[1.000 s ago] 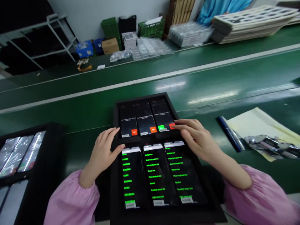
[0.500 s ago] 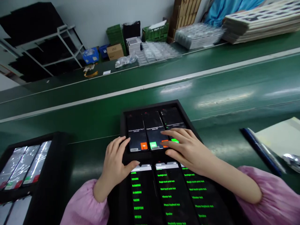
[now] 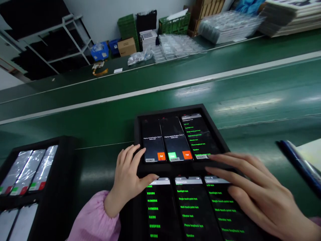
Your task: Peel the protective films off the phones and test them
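Note:
A black tray (image 3: pixel 137 134) holds phones in two rows. In its upper row, the left phone (image 3: pixel 152 137) and the middle phone (image 3: pixel 175 138) show dark screens with coloured buttons, while the right phone (image 3: pixel 198 134) displays a green test list. Lower phones (image 3: pixel 189 207) show green lists too. My left hand (image 3: pixel 130 174) rests with fingers spread at the tray's left side, its thumb at the top of the lower left phone. My right hand (image 3: pixel 260 187) is spread over the tray's right side, fingertips near the bottom of the upper right phone; it holds nothing.
Another black tray (image 3: pixel 62 157) with wrapped phones stands at the left. A blue pen-like item (image 3: pixel 298 164) and pale paper (image 3: pixel 311 154) lie at the right. Behind the green belt (image 3: pixel 120 117) are clear plastic trays (image 3: pixel 178 47), boxes and crates.
My right hand has moved right, away from the middle phone. The upper right phone's screen has changed to a green list. My left hand keeps its place at the tray as the view shifts.

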A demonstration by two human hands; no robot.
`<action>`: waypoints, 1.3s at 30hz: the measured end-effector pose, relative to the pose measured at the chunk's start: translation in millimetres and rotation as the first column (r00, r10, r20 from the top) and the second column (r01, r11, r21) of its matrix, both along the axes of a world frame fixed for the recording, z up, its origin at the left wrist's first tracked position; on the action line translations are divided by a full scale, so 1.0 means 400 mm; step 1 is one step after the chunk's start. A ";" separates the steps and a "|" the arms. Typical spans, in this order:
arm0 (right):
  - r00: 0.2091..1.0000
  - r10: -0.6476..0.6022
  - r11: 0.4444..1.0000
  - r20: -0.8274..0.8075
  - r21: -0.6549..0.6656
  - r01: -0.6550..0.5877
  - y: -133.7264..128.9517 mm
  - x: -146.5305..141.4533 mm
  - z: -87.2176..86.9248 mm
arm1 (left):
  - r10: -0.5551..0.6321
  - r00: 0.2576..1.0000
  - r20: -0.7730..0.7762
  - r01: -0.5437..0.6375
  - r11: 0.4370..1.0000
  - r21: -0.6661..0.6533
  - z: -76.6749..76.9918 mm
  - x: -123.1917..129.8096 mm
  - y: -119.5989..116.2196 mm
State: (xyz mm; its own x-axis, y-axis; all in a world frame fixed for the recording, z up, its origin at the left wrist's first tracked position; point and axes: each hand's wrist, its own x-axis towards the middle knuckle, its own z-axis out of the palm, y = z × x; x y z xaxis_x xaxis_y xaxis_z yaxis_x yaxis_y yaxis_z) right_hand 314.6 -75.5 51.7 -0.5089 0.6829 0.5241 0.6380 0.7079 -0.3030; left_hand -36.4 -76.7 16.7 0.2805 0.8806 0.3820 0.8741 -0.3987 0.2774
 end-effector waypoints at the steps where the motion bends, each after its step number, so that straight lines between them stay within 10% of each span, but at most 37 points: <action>1: 0.999 -0.027 0.999 -0.020 -0.029 0.026 -0.028 0.018 -0.013 | 0.001 1.000 0.001 -0.001 1.000 0.012 0.000 0.001 0.000; 11: 0.965 -0.222 0.970 -0.143 -0.136 0.203 -0.161 0.049 -0.124 | -0.011 0.998 -0.055 0.019 0.986 0.163 0.010 0.007 -0.006; 20: 0.974 -0.212 0.977 -0.080 -0.057 0.207 -0.131 0.029 -0.074 | -0.009 0.992 -0.126 0.029 0.987 0.160 0.029 0.009 -0.015; 30: 0.955 -0.186 0.983 0.233 0.041 0.181 -0.147 0.016 -0.054 | -0.073 0.974 -0.214 0.082 0.996 0.032 0.054 0.063 -0.194; 39: 0.980 -0.153 0.984 0.129 -0.076 0.164 -0.177 0.050 -0.018 | -0.265 0.952 -0.154 0.255 0.963 -0.084 0.072 0.194 -0.146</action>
State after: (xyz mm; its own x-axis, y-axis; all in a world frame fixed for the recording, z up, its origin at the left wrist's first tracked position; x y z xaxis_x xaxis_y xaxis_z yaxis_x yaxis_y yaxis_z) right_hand 334.4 -146.2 44.3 -0.4472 0.7997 0.4007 0.7761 0.5696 -0.2707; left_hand 41.2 -135.2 45.6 0.5564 0.7897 0.2585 0.7778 -0.6044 0.1723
